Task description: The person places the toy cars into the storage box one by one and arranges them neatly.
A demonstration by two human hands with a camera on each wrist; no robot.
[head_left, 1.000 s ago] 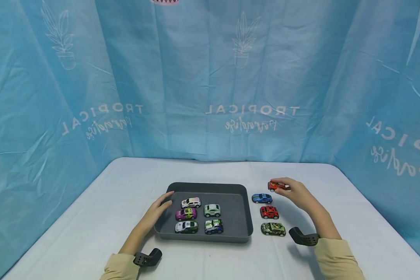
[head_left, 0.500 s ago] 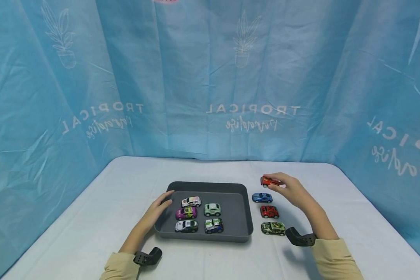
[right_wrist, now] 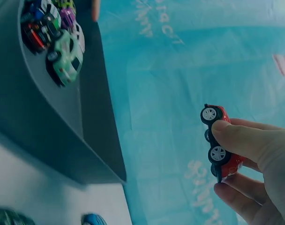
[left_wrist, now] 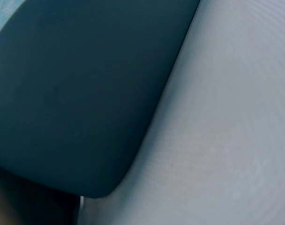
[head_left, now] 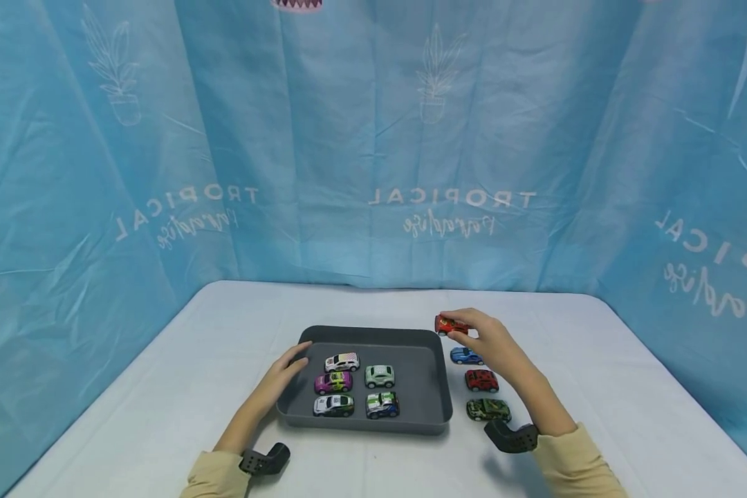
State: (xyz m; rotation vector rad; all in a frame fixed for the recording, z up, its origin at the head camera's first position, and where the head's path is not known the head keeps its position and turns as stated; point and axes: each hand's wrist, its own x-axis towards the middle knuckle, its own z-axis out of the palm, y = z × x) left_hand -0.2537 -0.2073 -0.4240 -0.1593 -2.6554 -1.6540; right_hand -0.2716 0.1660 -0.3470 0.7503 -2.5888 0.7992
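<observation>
My right hand [head_left: 488,342] pinches a red toy car [head_left: 449,325] by thumb and fingers, up near the tray's far right corner. In the right wrist view the pinched car's wheels face the tray. My left hand [head_left: 281,377] rests at the left rim of a dark grey tray [head_left: 418,377], fingers stretched over the edge. Inside the tray stand a white patterned car [head_left: 342,362], a purple car [head_left: 333,382], a white-and-black car [head_left: 333,405], a mint green car [head_left: 380,376] and a white-green-blue car [head_left: 382,404]. Only the tray's outer wall [left_wrist: 86,93] fills much of the left wrist view.
Right of the tray, a blue car [head_left: 465,355], a red-and-black car [head_left: 482,380] and a green camouflage car [head_left: 488,409] stand in a column on the white tabletop [head_left: 373,463]. A blue printed curtain [head_left: 324,152] encloses the table's back and sides.
My right hand has carried the red toy car left, from beyond the blue car to the tray's far right corner. My left hand and the cars in the tray have stayed put.
</observation>
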